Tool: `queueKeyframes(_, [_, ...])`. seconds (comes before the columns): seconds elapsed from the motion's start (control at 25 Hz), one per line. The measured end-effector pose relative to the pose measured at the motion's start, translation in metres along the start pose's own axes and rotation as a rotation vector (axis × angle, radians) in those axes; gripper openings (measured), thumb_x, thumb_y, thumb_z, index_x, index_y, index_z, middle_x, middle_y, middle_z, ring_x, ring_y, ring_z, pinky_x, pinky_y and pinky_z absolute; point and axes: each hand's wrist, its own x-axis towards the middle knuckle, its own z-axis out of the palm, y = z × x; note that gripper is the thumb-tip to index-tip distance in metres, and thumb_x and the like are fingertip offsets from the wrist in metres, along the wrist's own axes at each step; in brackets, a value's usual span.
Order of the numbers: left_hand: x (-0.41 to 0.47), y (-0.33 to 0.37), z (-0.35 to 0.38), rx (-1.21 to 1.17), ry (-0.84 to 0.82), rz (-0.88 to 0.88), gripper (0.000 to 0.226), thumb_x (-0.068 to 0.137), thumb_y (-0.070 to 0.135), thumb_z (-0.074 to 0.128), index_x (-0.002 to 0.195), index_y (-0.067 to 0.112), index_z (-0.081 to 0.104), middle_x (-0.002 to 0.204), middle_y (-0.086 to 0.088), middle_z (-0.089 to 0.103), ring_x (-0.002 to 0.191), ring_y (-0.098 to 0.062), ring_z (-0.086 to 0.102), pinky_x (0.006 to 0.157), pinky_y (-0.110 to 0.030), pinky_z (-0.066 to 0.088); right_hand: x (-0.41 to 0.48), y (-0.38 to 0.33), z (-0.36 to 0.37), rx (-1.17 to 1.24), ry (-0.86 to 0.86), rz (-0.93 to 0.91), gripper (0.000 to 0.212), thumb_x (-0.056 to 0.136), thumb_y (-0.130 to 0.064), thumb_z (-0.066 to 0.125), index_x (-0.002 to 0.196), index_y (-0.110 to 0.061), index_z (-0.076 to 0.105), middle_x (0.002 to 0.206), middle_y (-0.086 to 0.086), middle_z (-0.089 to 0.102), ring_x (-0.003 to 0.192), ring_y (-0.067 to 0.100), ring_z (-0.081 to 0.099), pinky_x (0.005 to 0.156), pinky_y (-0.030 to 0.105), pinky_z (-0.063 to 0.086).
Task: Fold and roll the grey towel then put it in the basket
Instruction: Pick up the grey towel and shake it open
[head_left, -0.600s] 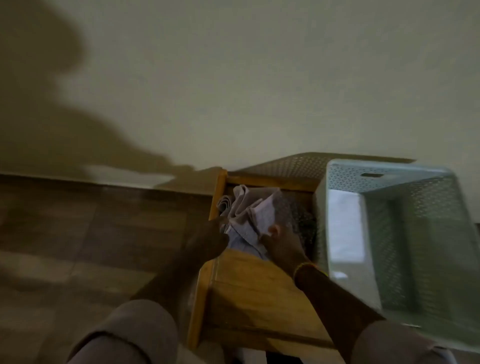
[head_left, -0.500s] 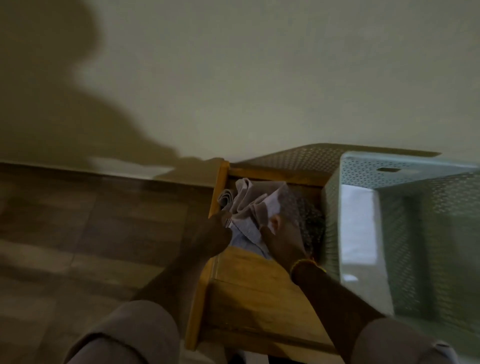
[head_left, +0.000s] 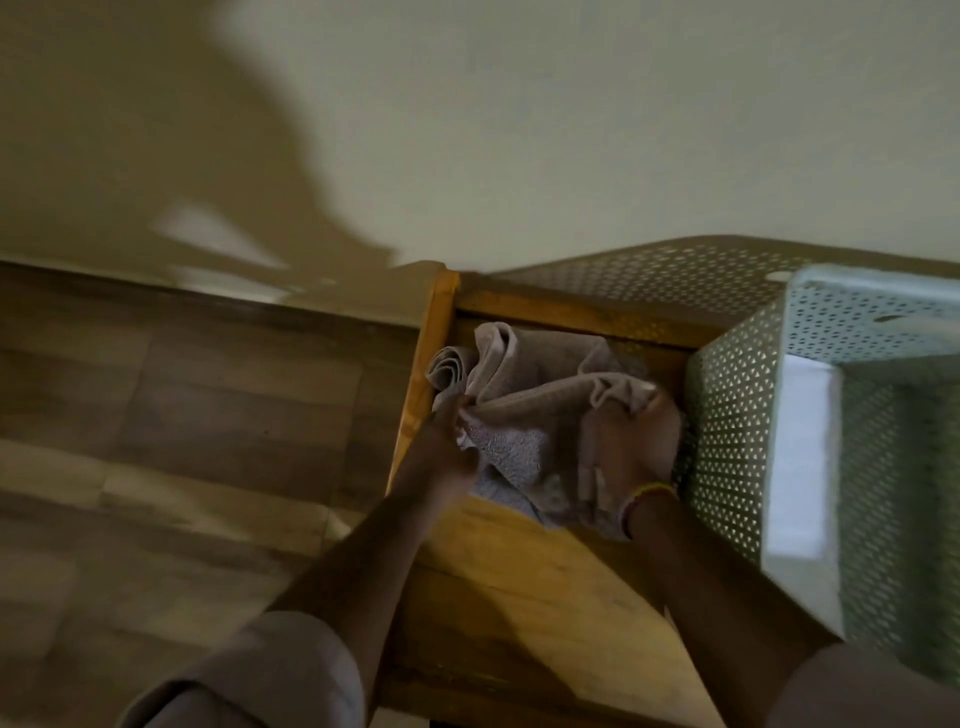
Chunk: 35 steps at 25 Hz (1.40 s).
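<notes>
Since the earlier frames the hands have drawn apart: the right hand (head_left: 631, 447) has slid toward the basket, pulling its end of the grey towel (head_left: 524, 415) with it, so the cloth now stretches wider between the two hands instead of sitting bunched between them. The view has also swung, putting the basket further to the right.

The towel lies crumpled on the far end of the wooden table (head_left: 519, 582), still unfolded for the most part, with one loosely curled end at its far left, right by the table's raised edge. The left hand (head_left: 447, 452) pinches the towel's left side, fingers closed on the fabric. The right hand's fingers are curled into a bunch of cloth at the towel's right side; a thin beaded bracelet (head_left: 647, 496) circles that wrist. Both forearms reach out of light rolled sleeves (head_left: 270, 675).

The pale green perforated basket (head_left: 737, 441) stands on the table just beside the right hand, its near wall almost touching the towel. Wood-patterned flooring (head_left: 182, 441) runs to the left, below a plain wall (head_left: 519, 130).
</notes>
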Motion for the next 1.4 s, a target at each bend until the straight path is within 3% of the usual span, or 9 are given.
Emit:
queueKeyframes(0.2, [0.026,0.029,-0.005,0.643,0.083,0.359,0.081,0.083,0.02,0.063,0.154,0.025,0.024,0.163,-0.018,0.014,0.151,-0.04,0.011,0.118,-0.058,0.025,-0.014,0.008,-0.019,0.155,-0.018,0.017,0.019,0.089,0.0,0.052,0.097,-0.008,0.068,0.1,0.009,0.072,0.093,0.016,0.063,0.085,0.019,0.048])
queueKeyframes(0.44, [0.052,0.03,-0.013,0.978,-0.284,0.801,0.123,0.074,0.043,0.078,0.156,0.023,-0.012,0.165,-0.006,-0.018,0.152,-0.025,-0.02,0.123,-0.052,-0.003,-0.031,-0.002,-0.052,0.313,-0.325,0.038,0.031,0.071,0.003,0.044,0.07,-0.019,0.065,0.057,-0.008,0.067,0.053,-0.002,0.059,0.051,0.015,0.048])
queueKeyframes(0.52, [0.046,0.035,-0.006,0.892,-0.189,0.858,0.119,0.076,0.043,0.074,0.158,0.022,-0.009,0.167,-0.011,-0.014,0.153,-0.028,-0.017,0.123,-0.052,0.0,-0.035,-0.009,-0.07,0.311,-0.533,0.018,0.026,0.062,-0.001,0.044,0.069,-0.013,0.066,0.057,-0.005,0.066,0.056,0.003,0.062,0.053,0.019,0.049])
queueKeyframes(0.64, [0.043,0.063,-0.002,1.0,-0.25,1.005,0.078,0.077,0.042,0.07,0.148,0.032,0.04,0.168,-0.011,0.009,0.152,-0.031,-0.013,0.121,-0.054,-0.006,-0.036,-0.021,-0.094,0.385,-0.71,0.034,0.028,0.061,-0.001,0.044,0.065,-0.015,0.068,0.059,-0.002,0.065,0.057,0.01,0.062,0.056,0.022,0.05])
queueKeyframes(0.84, [0.031,0.089,-0.026,0.999,-0.443,0.669,0.045,0.08,0.04,0.07,0.123,0.032,0.061,0.123,-0.002,0.067,0.116,-0.025,0.061,0.098,-0.039,0.043,-0.014,-0.033,-0.13,0.485,-0.437,0.14,0.024,0.078,-0.019,0.042,0.069,-0.019,0.064,0.063,0.007,0.058,0.061,0.023,0.055,0.06,0.035,0.046])
queueKeyframes(1.04, [0.007,0.095,-0.087,0.783,-0.286,0.452,0.032,0.081,0.048,0.071,0.105,0.027,0.07,0.093,0.002,0.073,0.088,-0.023,0.07,0.075,-0.031,0.046,-0.024,-0.065,-0.148,0.224,-0.371,-0.151,0.018,0.084,-0.04,0.051,0.093,-0.026,0.059,0.077,-0.003,0.06,0.066,0.001,0.057,0.06,0.023,0.045])
queueKeyframes(1.2, [-0.036,0.121,-0.124,0.347,-0.129,0.397,0.037,0.075,0.048,0.067,0.094,0.016,0.071,0.088,-0.002,0.074,0.08,-0.022,0.071,0.071,-0.041,0.058,-0.047,-0.103,-0.16,-0.265,-0.763,-0.473,0.103,0.059,-0.062,0.084,0.143,-0.034,0.031,0.117,-0.005,0.06,0.099,0.005,0.061,0.084,0.026,0.053])
queueKeyframes(1.32, [-0.062,0.154,-0.142,0.505,-0.032,0.521,0.054,0.074,0.058,0.041,0.092,0.015,0.068,0.087,-0.012,0.07,0.078,-0.034,0.064,0.066,-0.041,0.05,-0.054,-0.128,-0.166,-0.732,-0.652,-0.884,0.076,0.072,-0.038,0.081,0.136,-0.016,0.046,0.127,0.012,0.061,0.112,0.028,0.059,0.09,0.038,0.05])
queueKeyframes(1.4, [-0.083,0.182,-0.16,0.651,-0.101,0.525,0.034,0.076,0.058,0.042,0.082,0.031,0.062,0.079,-0.003,0.065,0.075,-0.031,0.063,0.061,-0.036,0.044,-0.05,-0.156,-0.185,-0.828,-0.459,-0.849,0.048,0.073,-0.034,0.077,0.114,-0.019,0.055,0.114,0.012,0.065,0.104,0.034,0.061,0.079,0.04,0.052])
